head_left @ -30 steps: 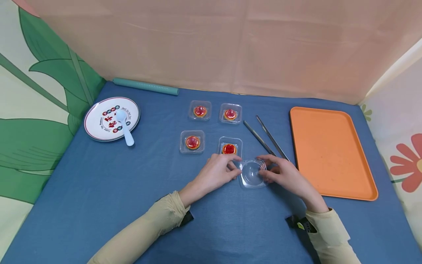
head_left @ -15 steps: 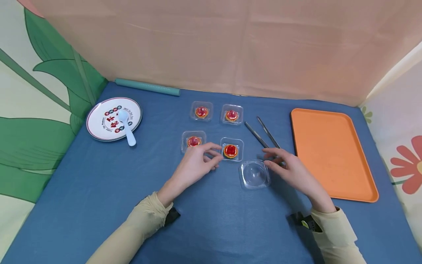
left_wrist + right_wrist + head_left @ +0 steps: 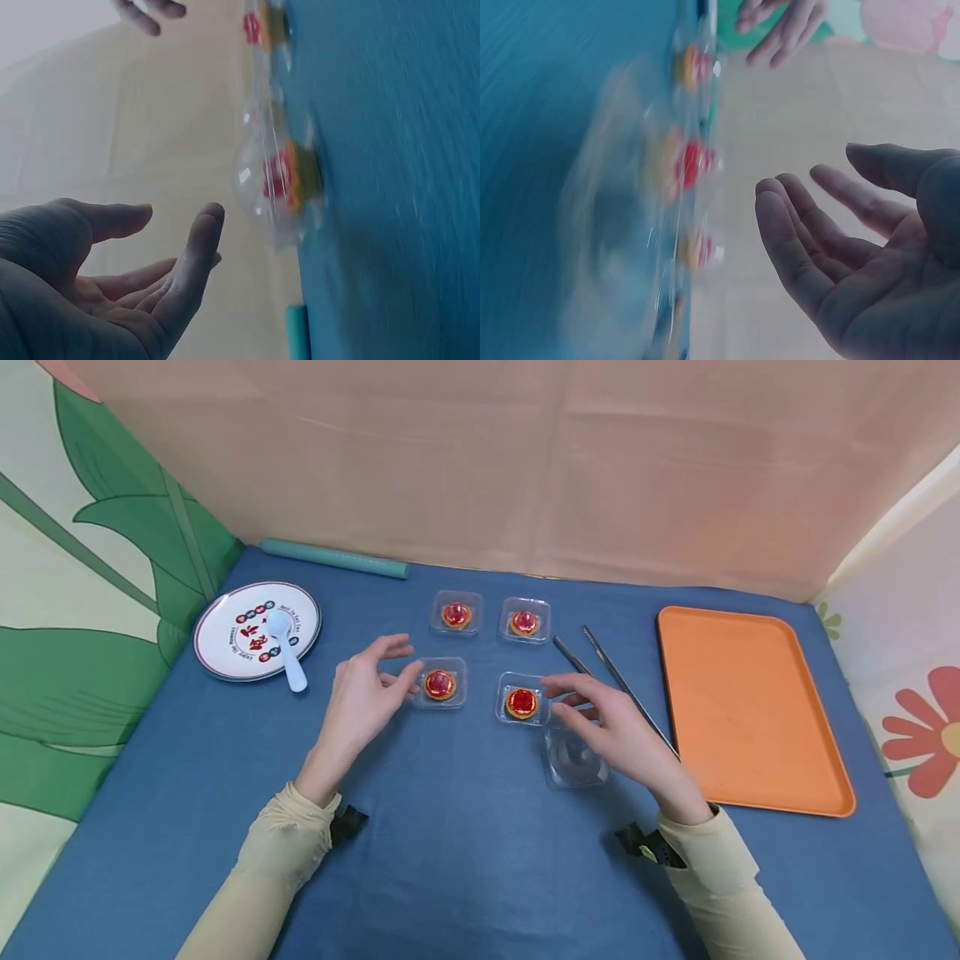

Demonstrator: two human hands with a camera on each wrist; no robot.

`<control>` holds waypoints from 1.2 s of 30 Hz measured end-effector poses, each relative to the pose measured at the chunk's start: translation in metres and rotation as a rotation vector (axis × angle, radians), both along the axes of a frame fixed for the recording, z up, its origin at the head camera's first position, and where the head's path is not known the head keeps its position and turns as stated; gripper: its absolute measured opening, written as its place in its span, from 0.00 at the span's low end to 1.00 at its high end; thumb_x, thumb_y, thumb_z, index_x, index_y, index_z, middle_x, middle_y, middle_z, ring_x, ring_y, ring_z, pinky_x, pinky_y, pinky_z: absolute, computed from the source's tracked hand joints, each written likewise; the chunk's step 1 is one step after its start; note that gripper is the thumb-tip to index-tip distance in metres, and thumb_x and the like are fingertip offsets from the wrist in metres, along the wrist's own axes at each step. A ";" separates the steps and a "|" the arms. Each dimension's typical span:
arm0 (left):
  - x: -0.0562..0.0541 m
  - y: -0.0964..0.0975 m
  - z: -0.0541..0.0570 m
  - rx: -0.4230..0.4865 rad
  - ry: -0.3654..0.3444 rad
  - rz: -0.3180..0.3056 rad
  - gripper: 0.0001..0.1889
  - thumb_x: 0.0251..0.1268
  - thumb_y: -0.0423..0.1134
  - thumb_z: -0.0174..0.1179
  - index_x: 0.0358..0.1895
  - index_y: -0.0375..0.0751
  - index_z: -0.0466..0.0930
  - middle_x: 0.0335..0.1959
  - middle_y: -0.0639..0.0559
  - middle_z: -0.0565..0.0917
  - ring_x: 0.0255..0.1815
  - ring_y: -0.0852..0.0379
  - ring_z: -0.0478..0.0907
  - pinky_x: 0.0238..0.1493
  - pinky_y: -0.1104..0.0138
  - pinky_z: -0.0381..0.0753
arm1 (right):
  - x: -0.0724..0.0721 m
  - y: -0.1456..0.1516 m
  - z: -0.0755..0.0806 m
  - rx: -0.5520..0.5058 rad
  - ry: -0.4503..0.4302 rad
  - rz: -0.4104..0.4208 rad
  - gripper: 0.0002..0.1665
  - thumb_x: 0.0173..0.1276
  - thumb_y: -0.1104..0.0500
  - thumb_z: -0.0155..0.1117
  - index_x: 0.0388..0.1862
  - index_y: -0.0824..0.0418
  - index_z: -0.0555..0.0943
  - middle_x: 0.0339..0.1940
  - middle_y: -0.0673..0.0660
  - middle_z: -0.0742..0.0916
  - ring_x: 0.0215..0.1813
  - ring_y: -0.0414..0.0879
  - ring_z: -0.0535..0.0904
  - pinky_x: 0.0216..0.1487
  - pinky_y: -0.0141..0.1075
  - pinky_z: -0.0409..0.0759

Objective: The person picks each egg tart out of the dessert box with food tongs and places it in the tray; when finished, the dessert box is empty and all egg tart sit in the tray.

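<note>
My left hand (image 3: 366, 697) has relaxed fingers, its tips at the left edge of a clear plastic box (image 3: 439, 703) with a red-topped tart (image 3: 438, 684) inside. A domed clear lid (image 3: 247, 176) covers that box in the left wrist view. On the right, my right hand (image 3: 606, 727) hovers with loosely bent, empty fingers. Its fingertips overlap the right edge of a box without a lid (image 3: 501, 714), which holds another tart (image 3: 521, 702). Partly under this hand in the head view, a clear square lid (image 3: 573, 768) lies on the cloth.
Two more boxed tarts, the left one (image 3: 456, 615) and the right one (image 3: 524, 622), stand behind. Slim metal tongs (image 3: 617, 675) lie beside the orange tray (image 3: 757, 710). A plate (image 3: 225, 643) with a white spoon (image 3: 288, 656) sits left; a teal roll (image 3: 333, 557) lies at the back.
My left hand has let go of the clear lid and moved left to the front-left box. My right hand has released the lid too and shifted left above it. The lid stays on the cloth.
</note>
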State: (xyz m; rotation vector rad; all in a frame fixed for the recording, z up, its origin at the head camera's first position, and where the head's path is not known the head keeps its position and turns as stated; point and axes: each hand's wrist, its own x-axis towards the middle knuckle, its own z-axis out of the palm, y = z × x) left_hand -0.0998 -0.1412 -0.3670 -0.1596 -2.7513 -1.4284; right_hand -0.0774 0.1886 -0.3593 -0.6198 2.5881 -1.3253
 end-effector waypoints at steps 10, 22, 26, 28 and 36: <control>-0.009 -0.019 -0.008 -0.052 -0.142 -0.019 0.31 0.79 0.37 0.66 0.77 0.25 0.68 0.63 0.32 0.84 0.37 0.45 0.92 0.49 0.46 0.91 | -0.019 -0.044 0.004 -0.106 -0.100 -0.030 0.20 0.83 0.59 0.64 0.69 0.60 0.82 0.58 0.58 0.89 0.50 0.54 0.88 0.49 0.47 0.89; -0.012 -0.022 -0.015 0.028 -0.282 -0.070 0.33 0.81 0.37 0.64 0.80 0.25 0.63 0.65 0.30 0.82 0.42 0.44 0.92 0.46 0.60 0.94 | -0.039 -0.065 0.006 -0.200 -0.200 -0.027 0.24 0.86 0.59 0.60 0.75 0.65 0.76 0.66 0.65 0.85 0.61 0.61 0.85 0.58 0.49 0.90; -0.012 -0.023 -0.018 0.053 -0.314 -0.089 0.32 0.81 0.34 0.63 0.79 0.24 0.63 0.64 0.28 0.82 0.41 0.44 0.92 0.44 0.60 0.94 | -0.045 -0.074 -0.001 -0.239 -0.251 -0.026 0.24 0.86 0.61 0.57 0.76 0.68 0.74 0.69 0.69 0.81 0.65 0.65 0.82 0.57 0.47 0.91; -0.012 -0.023 -0.020 0.063 -0.329 -0.102 0.31 0.81 0.33 0.62 0.79 0.24 0.64 0.63 0.27 0.82 0.41 0.44 0.92 0.43 0.61 0.94 | -0.047 -0.079 -0.004 -0.257 -0.271 -0.037 0.25 0.86 0.61 0.57 0.76 0.69 0.73 0.70 0.70 0.81 0.66 0.65 0.81 0.55 0.45 0.91; -0.013 -0.025 -0.023 0.094 -0.356 -0.121 0.27 0.81 0.32 0.62 0.76 0.25 0.68 0.63 0.27 0.82 0.41 0.45 0.92 0.43 0.62 0.94 | -0.058 -0.101 -0.011 -0.292 -0.316 -0.116 0.26 0.87 0.61 0.57 0.77 0.71 0.72 0.71 0.68 0.80 0.66 0.64 0.81 0.49 0.49 0.93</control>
